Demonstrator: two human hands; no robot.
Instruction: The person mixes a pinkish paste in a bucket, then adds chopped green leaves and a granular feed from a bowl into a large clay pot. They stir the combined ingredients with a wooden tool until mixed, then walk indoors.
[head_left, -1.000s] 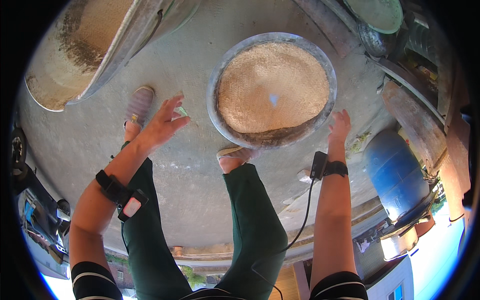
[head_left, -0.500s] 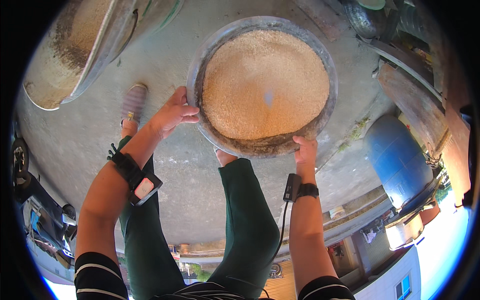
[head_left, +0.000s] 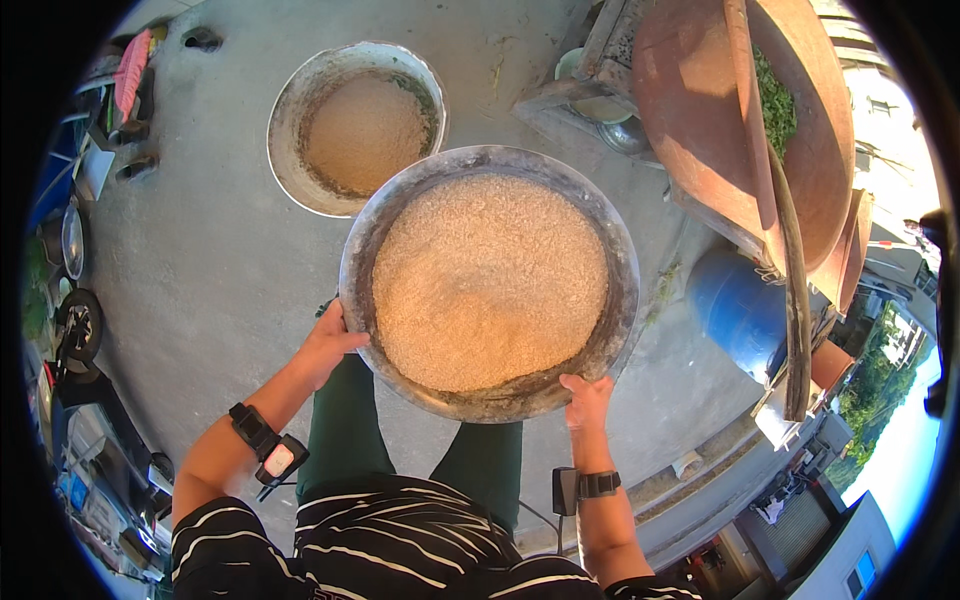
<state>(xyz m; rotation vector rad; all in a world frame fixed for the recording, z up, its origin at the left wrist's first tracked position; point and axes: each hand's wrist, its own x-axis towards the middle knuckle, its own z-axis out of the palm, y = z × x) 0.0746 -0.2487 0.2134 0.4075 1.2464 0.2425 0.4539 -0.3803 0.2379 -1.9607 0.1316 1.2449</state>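
Note:
A wide round metal basin [head_left: 625,290] fills the middle of the view, held in front of my legs. Coarse tan meal [head_left: 490,280], like bran or crushed grain, nearly fills it, with a slight hollow in the middle. My left hand [head_left: 328,346] grips its left rim, thumb on top and most fingers hidden beneath. At the near right rim, my right hand [head_left: 587,402] holds on the same way, its thumb over the edge. Beyond the basin stands a second metal basin [head_left: 285,150] on the floor, containing a paler, finer powder [head_left: 365,135].
At the right are a blue plastic barrel [head_left: 738,312], a large reddish-brown pan-like vessel [head_left: 690,90] and a long wooden pole [head_left: 795,330]. A low stand [head_left: 590,95] with bowls sits at the far right. Along the left side are a wheel [head_left: 80,325] and a vehicle.
My view has shifted, so the second basin now shows whole beyond the held one. The held basin sits lower in the picture and closer to my body, both hands still on its rim.

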